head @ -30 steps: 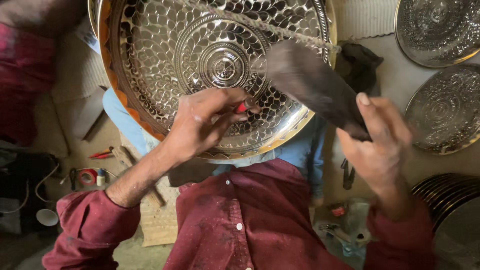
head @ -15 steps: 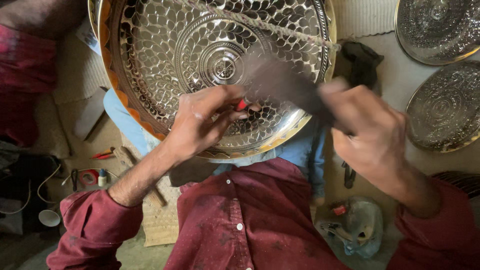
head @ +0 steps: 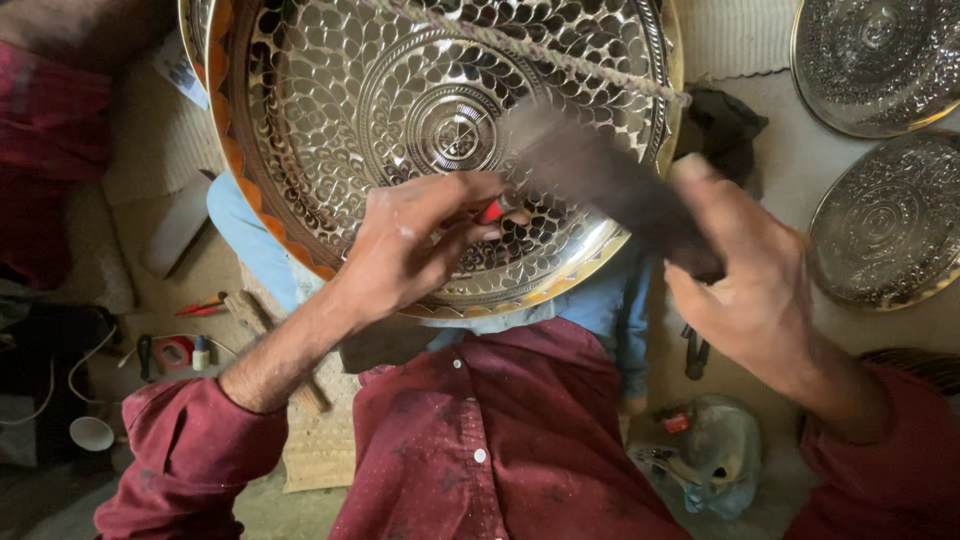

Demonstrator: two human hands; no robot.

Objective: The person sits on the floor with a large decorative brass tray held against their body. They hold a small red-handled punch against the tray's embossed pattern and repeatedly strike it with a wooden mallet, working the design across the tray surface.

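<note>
**Brass tray under the punch, pattern nearly full**

Brass tray (head: 330, 120), large and round, rests tilted on your lap against your red shirt (head: 500, 450), and every place below is told from it. Your left hand (head: 415, 245) lies on its lower face, just below the central rosette, its grip closed around a small red-handled tool (head: 492, 211) whose tip is hidden by your fingers. Your right hand (head: 745, 280) sits off the lower right rim, its grip clamped on a dark hammer (head: 600, 180); the head is blurred over the tray's right half, so you cannot tell whether it touches the tool.

Judging from the surface, most of the work looks done: scale-like marks fill the tray from the rosette out to the border band, and the rings around the centre are complete. What is left, as far as the view shows, seems to be small touches near where the tool stands; the patch under your left hand is hidden.

A thin cord (head: 560, 62) crosses the upper face of the tray. Well to the right of it two smaller patterned plates (head: 880, 230) lie on the floor. Below and left of the tray, a roll of red tape (head: 176, 352) and a white cup (head: 92, 433) lie on the floor.
</note>
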